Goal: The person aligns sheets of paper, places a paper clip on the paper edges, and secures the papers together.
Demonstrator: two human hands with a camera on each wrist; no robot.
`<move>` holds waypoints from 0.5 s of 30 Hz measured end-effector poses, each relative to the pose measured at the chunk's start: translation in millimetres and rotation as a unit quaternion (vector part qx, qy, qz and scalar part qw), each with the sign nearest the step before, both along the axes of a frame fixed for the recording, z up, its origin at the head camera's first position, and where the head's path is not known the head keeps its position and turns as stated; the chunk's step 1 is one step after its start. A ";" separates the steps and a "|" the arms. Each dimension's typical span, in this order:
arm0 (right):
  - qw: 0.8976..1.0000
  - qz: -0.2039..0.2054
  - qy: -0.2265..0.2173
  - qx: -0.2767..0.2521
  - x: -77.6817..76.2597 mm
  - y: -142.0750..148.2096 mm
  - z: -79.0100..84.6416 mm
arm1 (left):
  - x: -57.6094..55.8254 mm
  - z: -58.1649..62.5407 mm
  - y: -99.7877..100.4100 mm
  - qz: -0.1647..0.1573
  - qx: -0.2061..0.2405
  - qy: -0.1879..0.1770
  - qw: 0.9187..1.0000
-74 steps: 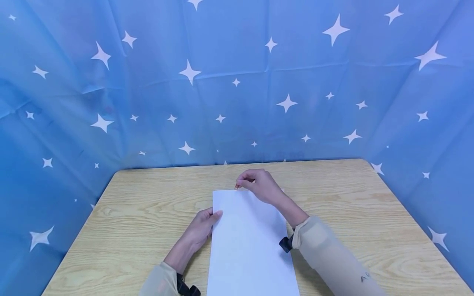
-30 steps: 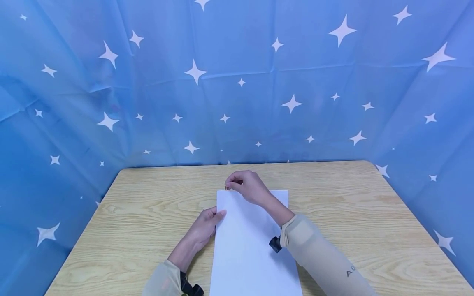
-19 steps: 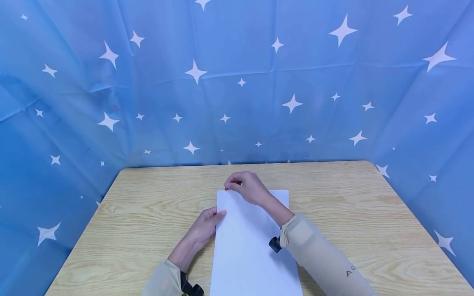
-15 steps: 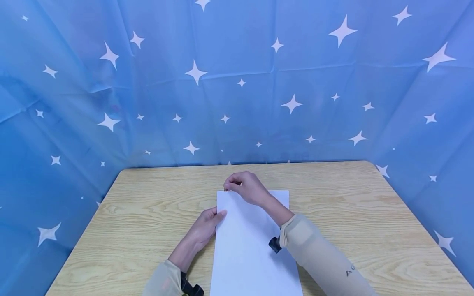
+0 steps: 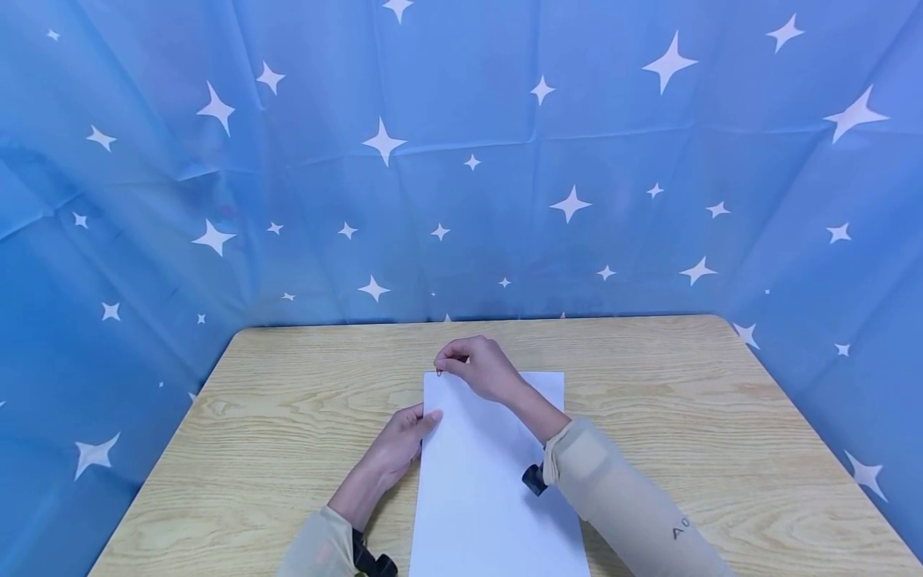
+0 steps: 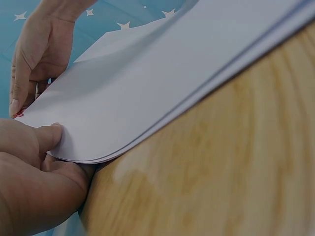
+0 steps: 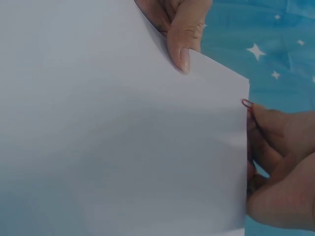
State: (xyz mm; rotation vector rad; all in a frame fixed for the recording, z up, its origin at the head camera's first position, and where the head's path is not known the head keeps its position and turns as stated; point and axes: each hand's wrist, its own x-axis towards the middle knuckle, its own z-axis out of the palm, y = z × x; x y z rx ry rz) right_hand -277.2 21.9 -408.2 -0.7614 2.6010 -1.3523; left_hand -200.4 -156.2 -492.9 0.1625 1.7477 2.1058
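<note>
White paper (image 5: 497, 489) over the wooden table (image 5: 245, 449): gripped it at the left edge with the left hand (image 5: 397, 442), thumb on top, fingers beneath. Pinched the red paper clip (image 7: 248, 104) between thumb and fingers of the right hand (image 5: 481, 369), by the far left corner, with its rounded end overlapping the paper's edge.

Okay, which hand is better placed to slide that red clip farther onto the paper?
Likely the right hand: it pinches the red clip, whose loop overlaps the paper's far edge. The left hand grips the paper's left side, so it seems better suited to steadying.
</note>
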 end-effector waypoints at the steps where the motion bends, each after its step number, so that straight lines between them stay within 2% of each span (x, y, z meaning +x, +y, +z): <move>1: 1.000 -0.001 0.000 -0.001 0.2 -0.1 -0.5 | 0.2 -0.1 0.1 -0.001 0.001 0.000 1.000; 15: 1.000 0.007 0.004 0.012 -0.4 -1.0 -3.1 | 0.5 0.7 -0.6 -0.002 0.000 0.000 1.000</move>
